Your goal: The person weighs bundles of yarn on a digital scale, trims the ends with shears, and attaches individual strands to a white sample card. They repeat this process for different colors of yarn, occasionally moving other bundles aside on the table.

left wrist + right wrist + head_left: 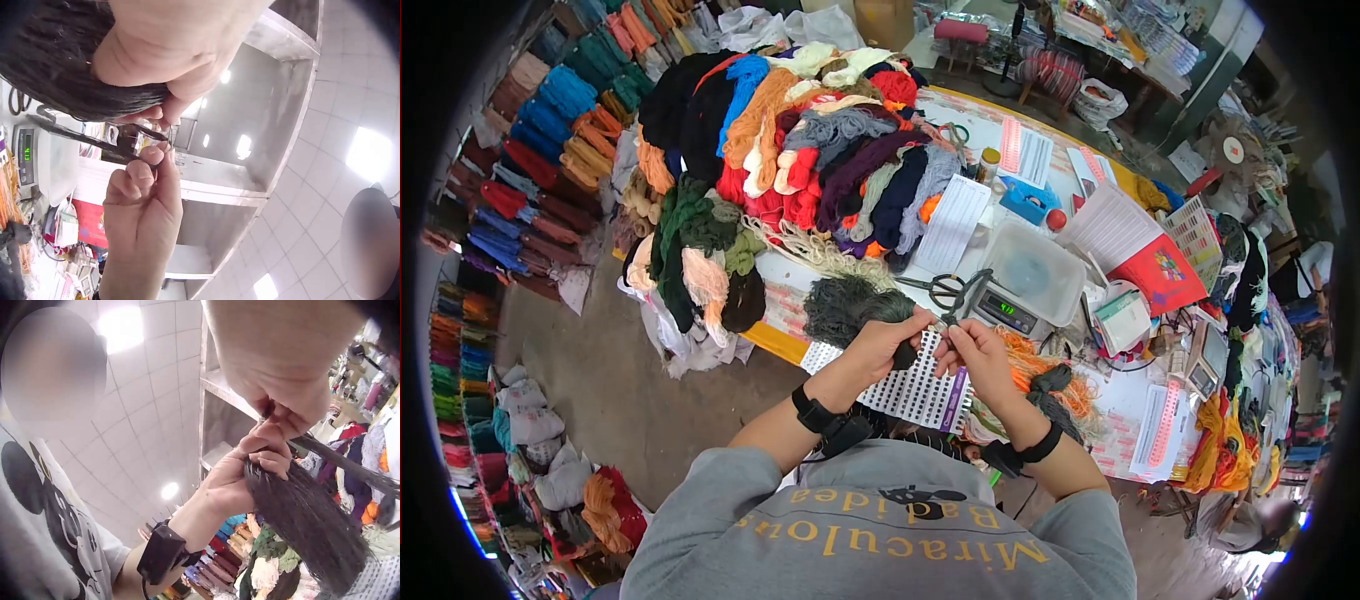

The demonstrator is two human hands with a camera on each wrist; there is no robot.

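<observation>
My left hand (885,345) grips a thick bundle of dark grey yarn (312,525), whose loose ends hang down in the right wrist view. Close beside it, my right hand (982,362) pinches a thinner dark strand (87,140) between thumb and fingers. The fingertips of both hands meet at the top of the bundle in the right wrist view. Beneath the hands lies a white card with rows of dark dots and a purple strip (952,400). Black-handled scissors (946,291) rest just beyond them.
A scale (1008,312) with green digits carries a clear plastic tub (1034,270). Heaped yarn hanks (840,150) cover the table's left part. Orange yarn (1040,365) lies right of the hands. Papers and a red folder (1162,275) are farther right.
</observation>
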